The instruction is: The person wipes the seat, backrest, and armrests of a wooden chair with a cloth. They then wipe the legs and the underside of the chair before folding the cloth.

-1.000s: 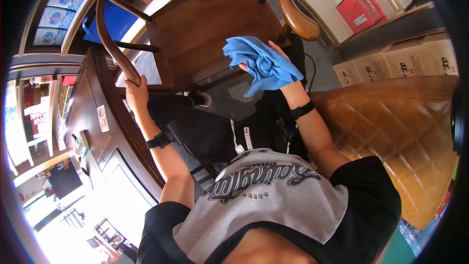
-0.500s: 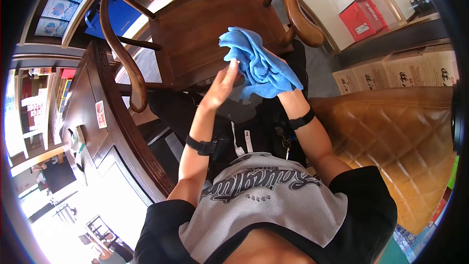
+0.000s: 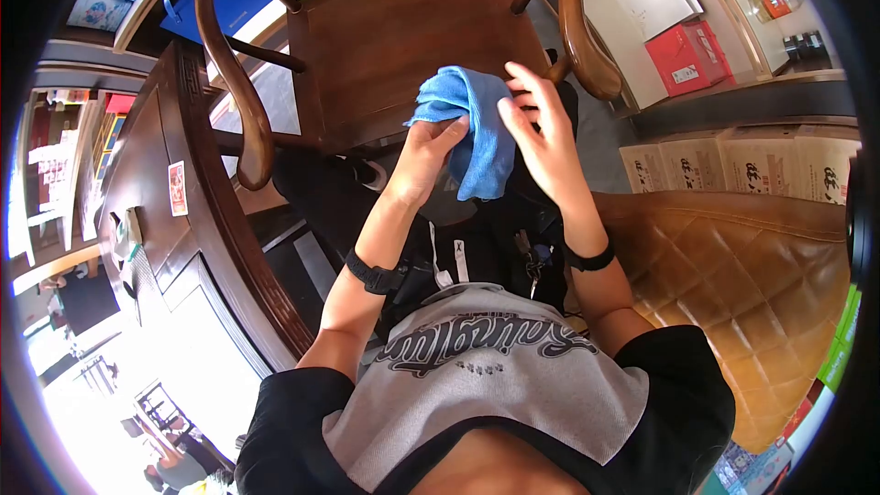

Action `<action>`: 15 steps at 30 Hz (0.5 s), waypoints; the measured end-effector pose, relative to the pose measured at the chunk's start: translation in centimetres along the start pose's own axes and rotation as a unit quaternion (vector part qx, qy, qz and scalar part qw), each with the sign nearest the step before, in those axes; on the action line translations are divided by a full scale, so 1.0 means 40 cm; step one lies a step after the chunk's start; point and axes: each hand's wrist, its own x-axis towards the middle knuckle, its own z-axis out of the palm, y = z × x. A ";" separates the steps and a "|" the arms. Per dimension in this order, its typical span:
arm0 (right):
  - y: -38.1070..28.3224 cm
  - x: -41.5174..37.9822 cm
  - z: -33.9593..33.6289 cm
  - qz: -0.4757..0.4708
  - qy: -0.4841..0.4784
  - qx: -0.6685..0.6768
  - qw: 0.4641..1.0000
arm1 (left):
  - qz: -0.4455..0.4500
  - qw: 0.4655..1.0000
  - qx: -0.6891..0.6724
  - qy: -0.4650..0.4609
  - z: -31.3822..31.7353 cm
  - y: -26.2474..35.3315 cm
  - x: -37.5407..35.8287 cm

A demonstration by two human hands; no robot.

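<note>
A blue cloth (image 3: 486,142) hangs bunched and folded over from my left hand (image 3: 426,158), whose thumb presses on its near side. My right hand (image 3: 547,133) is just to the right of the cloth, fingers spread and bent, with nothing in its grasp. Both hands are above my lap, in front of the seat of a dark wooden armchair (image 3: 412,37). The cloth's lower end dangles between my wrists. The fingers of my left hand are mostly hidden behind the fabric.
A dark wooden cabinet (image 3: 174,247) stands on my left. To the right are a tan quilted leather seat (image 3: 733,293) and several cardboard boxes (image 3: 697,165). A red box (image 3: 687,57) and bottles (image 3: 777,2) occupy the shelf at upper right. The chair's curved armrest (image 3: 587,46) reaches toward my right hand.
The cloth was draped over my right hand and spread wide. Now it hangs narrower and folded from my left hand, and my right hand has come out from under it.
</note>
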 end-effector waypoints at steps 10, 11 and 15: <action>0.072 -0.006 0.011 0.144 -0.067 0.141 0.977 | 0.064 0.982 0.140 0.111 -0.007 -0.005 -0.006; 0.079 -0.006 0.001 0.145 -0.062 0.158 0.975 | 0.070 0.985 0.113 0.110 -0.010 0.000 -0.009; 0.103 0.000 -0.029 0.140 -0.001 0.212 0.967 | 0.061 0.994 -0.002 0.096 -0.018 0.018 -0.014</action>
